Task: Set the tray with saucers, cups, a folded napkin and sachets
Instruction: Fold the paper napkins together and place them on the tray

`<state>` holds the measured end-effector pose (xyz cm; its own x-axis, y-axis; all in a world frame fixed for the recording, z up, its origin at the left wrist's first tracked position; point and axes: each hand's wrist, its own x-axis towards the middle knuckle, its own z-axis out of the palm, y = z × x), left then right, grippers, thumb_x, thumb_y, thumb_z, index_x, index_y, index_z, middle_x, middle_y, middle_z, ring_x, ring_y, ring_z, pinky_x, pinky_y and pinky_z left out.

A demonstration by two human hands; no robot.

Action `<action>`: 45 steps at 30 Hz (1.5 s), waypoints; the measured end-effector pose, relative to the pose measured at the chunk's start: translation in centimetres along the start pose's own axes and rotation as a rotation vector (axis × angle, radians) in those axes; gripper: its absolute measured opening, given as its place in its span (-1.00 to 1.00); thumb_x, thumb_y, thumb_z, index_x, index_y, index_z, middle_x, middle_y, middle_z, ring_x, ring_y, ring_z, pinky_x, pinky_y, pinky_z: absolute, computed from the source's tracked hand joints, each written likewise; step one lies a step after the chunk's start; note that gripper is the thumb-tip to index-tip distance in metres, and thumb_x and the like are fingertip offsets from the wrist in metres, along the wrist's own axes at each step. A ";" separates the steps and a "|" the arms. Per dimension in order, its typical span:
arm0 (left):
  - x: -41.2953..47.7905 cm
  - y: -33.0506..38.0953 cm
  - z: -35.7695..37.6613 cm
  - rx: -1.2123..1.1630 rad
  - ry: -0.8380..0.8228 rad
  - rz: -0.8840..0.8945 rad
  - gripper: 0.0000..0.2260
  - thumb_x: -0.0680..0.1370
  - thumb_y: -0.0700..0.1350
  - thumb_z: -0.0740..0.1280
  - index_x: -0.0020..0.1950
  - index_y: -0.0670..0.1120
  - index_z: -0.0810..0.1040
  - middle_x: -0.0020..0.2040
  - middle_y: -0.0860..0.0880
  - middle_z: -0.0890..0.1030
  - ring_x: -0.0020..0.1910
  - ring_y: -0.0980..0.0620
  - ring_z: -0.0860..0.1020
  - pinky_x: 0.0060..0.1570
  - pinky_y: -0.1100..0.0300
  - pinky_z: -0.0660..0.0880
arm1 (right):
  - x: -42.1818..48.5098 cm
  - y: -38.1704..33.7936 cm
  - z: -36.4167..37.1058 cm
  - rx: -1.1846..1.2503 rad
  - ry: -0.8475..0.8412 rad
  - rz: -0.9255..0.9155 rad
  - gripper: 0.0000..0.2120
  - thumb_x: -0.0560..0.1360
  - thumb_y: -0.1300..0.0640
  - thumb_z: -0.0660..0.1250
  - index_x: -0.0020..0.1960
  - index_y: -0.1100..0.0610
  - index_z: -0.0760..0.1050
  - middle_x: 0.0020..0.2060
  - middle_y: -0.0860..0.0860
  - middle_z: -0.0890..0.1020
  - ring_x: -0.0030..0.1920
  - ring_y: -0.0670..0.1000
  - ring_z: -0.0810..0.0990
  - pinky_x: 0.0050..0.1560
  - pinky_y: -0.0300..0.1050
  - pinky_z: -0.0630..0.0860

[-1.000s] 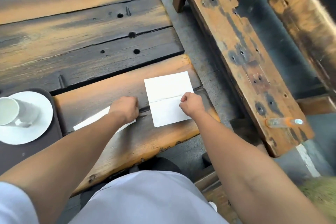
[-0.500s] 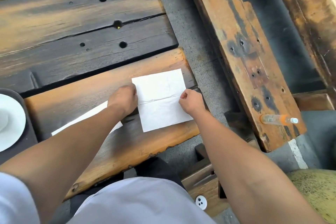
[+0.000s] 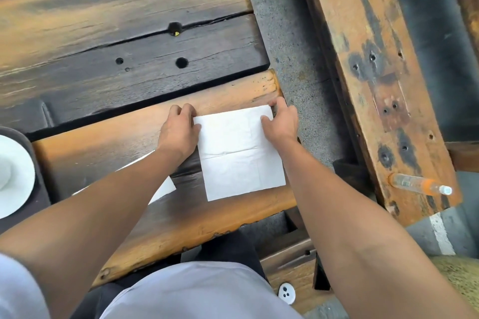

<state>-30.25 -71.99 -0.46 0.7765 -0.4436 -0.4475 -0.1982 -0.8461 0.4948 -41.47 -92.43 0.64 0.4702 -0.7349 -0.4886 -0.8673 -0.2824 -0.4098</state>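
Nearest my head camera I saw a pale grey shirt front (image 3: 202, 292) and, just right of it, a small round white button (image 3: 287, 293) on a lower wooden ledge. Both bare forearms reached forward over the orange-brown wooden table plank (image 3: 103, 142). A flat white paper sheet (image 3: 164, 186) lay partly hidden under the left forearm. Just to its right, the white square paper napkin (image 3: 241, 153) lay flat on the same plank, near the table's right end, with a crease across its middle. The hands were apart, one at each far corner. The left hand (image 3: 178, 128) pinched the far-left corner with its thumb on the paper and its fingers curled at the edge. The right hand (image 3: 281, 124) gripped the far-right corner the same way. At the left edge of my view a dark tray (image 3: 42, 189) held a round white ceramic saucer (image 3: 18, 189), cut off by the frame. Beyond the hands ran dark weathered table planks (image 3: 129, 41) with bored holes. Across a strip of grey concrete floor (image 3: 285, 33) stood a worn wooden bench (image 3: 363, 59), and a clear plastic bottle with an orange band (image 3: 414, 185) lay on its side on it.
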 end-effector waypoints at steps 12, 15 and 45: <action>0.2 -0.2 1.6 -0.065 0.069 -0.046 -0.94 0.58 -0.11 0.33 -0.04 0.03 0.47 0.01 0.06 0.35 -0.13 0.03 0.44 -0.05 0.16 0.34 | 2.3 0.1 0.0 0.135 -0.034 0.136 -0.84 0.49 0.15 0.39 0.05 0.00 0.49 0.03 0.01 0.37 0.13 0.11 0.47 0.24 -0.07 0.38; 0.3 -0.2 1.7 -0.065 0.070 -0.045 -0.93 0.58 -0.13 0.32 -0.05 0.02 0.46 0.02 0.05 0.34 -0.10 0.02 0.43 -0.05 0.15 0.35 | 2.7 0.2 0.1 0.147 -0.038 0.153 -0.84 0.49 0.15 0.39 0.02 -0.01 0.48 0.02 0.02 0.38 0.14 0.11 0.46 0.26 -0.06 0.39; -1.2 -0.3 -2.2 -0.407 0.039 0.024 -0.73 0.44 -0.23 0.45 -0.08 0.14 0.51 -0.28 0.14 0.51 -0.41 0.28 0.45 -0.24 0.32 0.39 | -2.4 -0.3 -2.1 0.598 -0.051 0.126 -0.78 0.39 0.40 0.37 -0.01 0.21 0.64 -0.06 0.15 0.71 -0.11 0.09 0.65 0.01 0.06 0.62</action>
<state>-29.83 -70.56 1.63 0.7984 -0.4431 -0.4077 0.0308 -0.6462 0.7626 -42.72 -91.91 3.56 0.3903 -0.7058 -0.5912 -0.6813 0.2104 -0.7011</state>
